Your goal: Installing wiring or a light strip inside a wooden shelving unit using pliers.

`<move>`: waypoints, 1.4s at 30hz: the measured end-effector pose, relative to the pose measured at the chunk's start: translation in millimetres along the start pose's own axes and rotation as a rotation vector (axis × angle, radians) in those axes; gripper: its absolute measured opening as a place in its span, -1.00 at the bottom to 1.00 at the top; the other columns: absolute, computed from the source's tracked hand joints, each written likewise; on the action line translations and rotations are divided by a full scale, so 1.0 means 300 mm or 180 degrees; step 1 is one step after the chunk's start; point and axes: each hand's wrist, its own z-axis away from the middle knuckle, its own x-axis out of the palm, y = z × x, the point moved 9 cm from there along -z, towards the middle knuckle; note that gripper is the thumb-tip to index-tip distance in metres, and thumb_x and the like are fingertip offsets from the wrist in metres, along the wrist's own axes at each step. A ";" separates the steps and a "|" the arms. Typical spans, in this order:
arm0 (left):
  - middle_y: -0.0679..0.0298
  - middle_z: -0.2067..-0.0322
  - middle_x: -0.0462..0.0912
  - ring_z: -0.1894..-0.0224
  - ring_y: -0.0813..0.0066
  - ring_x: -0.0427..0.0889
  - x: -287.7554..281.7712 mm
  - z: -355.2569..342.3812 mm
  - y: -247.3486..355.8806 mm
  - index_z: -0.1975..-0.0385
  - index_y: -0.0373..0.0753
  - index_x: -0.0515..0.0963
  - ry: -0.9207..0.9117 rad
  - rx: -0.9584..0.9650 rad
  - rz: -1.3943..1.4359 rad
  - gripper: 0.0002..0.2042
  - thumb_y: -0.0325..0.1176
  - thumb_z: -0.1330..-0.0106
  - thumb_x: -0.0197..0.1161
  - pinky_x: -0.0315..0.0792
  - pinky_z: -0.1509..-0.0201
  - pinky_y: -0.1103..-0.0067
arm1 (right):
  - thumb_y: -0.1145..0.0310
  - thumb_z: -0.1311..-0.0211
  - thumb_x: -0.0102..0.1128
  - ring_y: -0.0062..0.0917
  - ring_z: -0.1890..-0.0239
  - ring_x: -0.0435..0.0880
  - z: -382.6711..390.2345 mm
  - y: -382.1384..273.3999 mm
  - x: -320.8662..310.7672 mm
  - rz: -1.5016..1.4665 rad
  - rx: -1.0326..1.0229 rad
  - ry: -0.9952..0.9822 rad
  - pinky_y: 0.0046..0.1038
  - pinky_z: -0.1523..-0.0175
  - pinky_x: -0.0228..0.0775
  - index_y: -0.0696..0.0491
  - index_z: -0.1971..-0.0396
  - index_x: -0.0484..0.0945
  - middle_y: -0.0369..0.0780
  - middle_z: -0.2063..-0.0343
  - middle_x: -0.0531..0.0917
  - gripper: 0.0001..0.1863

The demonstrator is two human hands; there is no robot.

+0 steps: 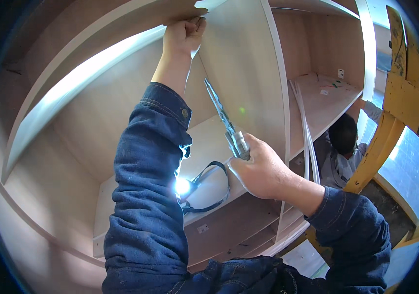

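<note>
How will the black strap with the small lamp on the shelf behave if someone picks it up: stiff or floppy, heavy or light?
The black strap lies in a loose, uneven loop on the shelf, so it would probably hang limp. The lit lamp at one end looks small, so the whole is likely light, yet it may swing toward that end. A push would more likely slide it than roll it.

The cabinet (248,73) is pale wood, smooth and matt, with white edges. The pliers (226,122) in the right hand (261,171) are shiny grey metal. The sleeve (145,196) is dark blue denim cloth, a bit rough. The strap (214,188) on the shelf (209,142) looks like black cloth. The strips (305,127) are smooth white plastic.
</note>
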 end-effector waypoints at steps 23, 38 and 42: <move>-0.11 0.07 0.64 0.05 0.01 0.62 -0.012 -0.049 -0.094 0.03 -0.42 0.55 0.0007 -0.0322 0.0093 -0.60 -0.78 -0.17 -0.09 0.57 -0.05 0.21 | 0.32 -0.34 0.04 -0.20 0.20 0.66 -0.022 0.021 0.008 -0.0142 0.0027 -0.0011 -0.25 0.06 0.61 0.32 -0.06 0.40 0.01 0.25 0.59 -0.58; 0.00 0.24 0.66 0.33 0.28 0.64 0.037 0.016 -0.125 0.10 -0.39 0.60 -0.0050 -0.0254 0.0221 -0.70 -0.71 -0.21 0.06 0.53 0.29 0.45 | 0.35 -0.34 0.03 -0.26 0.28 0.66 -0.017 0.011 -0.014 -0.0354 -0.0053 0.0082 -0.33 0.16 0.62 0.33 -0.03 0.40 -0.01 0.31 0.59 -0.60; -0.02 0.14 0.59 0.29 0.26 0.54 -0.035 -0.029 -0.178 -0.04 -0.37 0.53 0.0020 -0.0538 -0.0073 -0.52 -0.84 -0.14 -0.11 0.51 0.15 0.33 | 0.35 -0.34 0.03 -0.28 0.32 0.66 -0.008 0.019 -0.028 -0.0348 -0.0110 0.0104 -0.35 0.20 0.62 0.33 -0.02 0.40 -0.02 0.33 0.58 -0.62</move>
